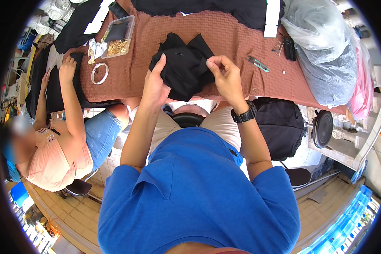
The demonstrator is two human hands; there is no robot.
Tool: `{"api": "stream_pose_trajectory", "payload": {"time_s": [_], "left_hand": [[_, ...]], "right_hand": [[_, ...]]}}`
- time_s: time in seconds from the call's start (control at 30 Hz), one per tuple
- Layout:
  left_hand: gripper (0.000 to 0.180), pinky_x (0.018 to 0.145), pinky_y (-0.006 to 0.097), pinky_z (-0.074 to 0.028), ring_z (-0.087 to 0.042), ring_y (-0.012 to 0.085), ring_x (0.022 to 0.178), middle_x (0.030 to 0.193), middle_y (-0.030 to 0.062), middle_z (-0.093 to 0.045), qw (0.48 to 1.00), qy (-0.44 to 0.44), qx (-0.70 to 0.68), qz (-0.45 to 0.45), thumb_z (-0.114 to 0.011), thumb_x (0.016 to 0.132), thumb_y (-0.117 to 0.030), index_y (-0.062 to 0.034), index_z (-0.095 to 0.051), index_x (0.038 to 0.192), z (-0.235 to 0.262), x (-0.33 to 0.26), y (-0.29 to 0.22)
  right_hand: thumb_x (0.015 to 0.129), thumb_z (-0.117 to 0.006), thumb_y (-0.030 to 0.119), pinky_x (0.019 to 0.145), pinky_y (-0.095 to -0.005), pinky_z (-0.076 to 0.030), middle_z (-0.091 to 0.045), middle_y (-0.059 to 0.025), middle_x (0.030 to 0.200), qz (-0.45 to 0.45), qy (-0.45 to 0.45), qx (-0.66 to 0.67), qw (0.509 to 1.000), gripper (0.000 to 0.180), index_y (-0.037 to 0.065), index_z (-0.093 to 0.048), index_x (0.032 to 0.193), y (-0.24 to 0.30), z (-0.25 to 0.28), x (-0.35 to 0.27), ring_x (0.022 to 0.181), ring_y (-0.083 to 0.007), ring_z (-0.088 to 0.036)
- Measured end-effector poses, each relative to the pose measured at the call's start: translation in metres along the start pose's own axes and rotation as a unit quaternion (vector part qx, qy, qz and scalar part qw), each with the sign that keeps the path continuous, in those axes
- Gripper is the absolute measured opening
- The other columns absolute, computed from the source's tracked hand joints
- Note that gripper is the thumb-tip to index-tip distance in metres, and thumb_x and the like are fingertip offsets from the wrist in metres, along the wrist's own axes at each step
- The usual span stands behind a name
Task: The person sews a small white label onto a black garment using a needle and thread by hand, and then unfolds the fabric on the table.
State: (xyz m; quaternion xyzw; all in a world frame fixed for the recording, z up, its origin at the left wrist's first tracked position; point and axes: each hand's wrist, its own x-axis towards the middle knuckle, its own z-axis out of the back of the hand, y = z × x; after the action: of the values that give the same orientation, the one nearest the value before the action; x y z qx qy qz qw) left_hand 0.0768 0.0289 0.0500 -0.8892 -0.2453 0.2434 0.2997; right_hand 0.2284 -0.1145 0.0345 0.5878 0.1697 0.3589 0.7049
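A bunched piece of black cloth (184, 74) is held up over the near edge of the table. My left hand (156, 84) grips its left side, thumb on top and the other fingers mostly underneath. At the cloth's right edge, the thumb and forefinger of my right hand (224, 74) are pinched together on the fabric; anything tiny between them is too small to make out. A short, thin, pale pin-like line (179, 53) shows on the upper part of the cloth.
On the brown-covered table (127, 76) lie a clear box of gold-coloured pieces (118, 46), a white ring-shaped roll (100, 73) and green thread snips (258, 64). Large plastic bags (321, 51) stand at right. A co-worker (59, 148) sits at left, hands on black fabric.
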Motion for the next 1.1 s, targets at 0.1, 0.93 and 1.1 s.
{"api": "stream_pose_trajectory", "payload": {"time_s": [0.1, 0.93, 1.1], "left_hand": [[0.041, 0.102, 0.038, -0.051, -0.062, 0.0231, 0.119, 0.130, 0.0145, -0.062, 1.000, -0.001, -0.013, -0.016, -0.054, 0.104, -0.028, 0.0025, -0.055, 0.131, 0.001, 0.000, 0.003], [0.020, 0.084, 0.032, -0.057, -0.069, 0.0195, 0.092, 0.103, 0.0114, -0.072, 0.998, -0.041, -0.011, -0.036, -0.073, 0.091, -0.011, 0.0022, -0.069, 0.105, -0.025, 0.010, 0.033], [0.014, 0.083, 0.028, -0.054, -0.067, 0.0161, 0.085, 0.095, 0.0073, -0.073, 0.994, -0.049, 0.042, -0.092, -0.079, 0.084, -0.006, 0.0005, -0.073, 0.094, -0.029, 0.016, 0.039]], "right_hand": [[0.089, -0.071, 0.006, 0.075, -0.0293, -0.050, -0.067, -0.0089, 0.094, 0.017, -0.033, -0.069, 0.997, 0.016, 0.000, -0.069, 0.104, -0.009, 0.003, 0.000, 0.080, -0.0155, -0.062], [0.098, -0.056, 0.002, 0.056, -0.0370, -0.059, -0.065, -0.0202, 0.080, 0.406, -0.025, 0.212, 0.889, 0.005, 0.000, -0.053, 0.101, 0.149, 0.087, 0.012, 0.062, -0.0267, -0.066], [0.093, -0.071, 0.021, 0.048, -0.0298, -0.053, -0.067, -0.0120, 0.083, 0.415, 0.064, 0.313, 0.852, 0.021, 0.004, -0.061, 0.100, 0.176, 0.128, -0.014, 0.057, -0.0187, -0.063]]}}
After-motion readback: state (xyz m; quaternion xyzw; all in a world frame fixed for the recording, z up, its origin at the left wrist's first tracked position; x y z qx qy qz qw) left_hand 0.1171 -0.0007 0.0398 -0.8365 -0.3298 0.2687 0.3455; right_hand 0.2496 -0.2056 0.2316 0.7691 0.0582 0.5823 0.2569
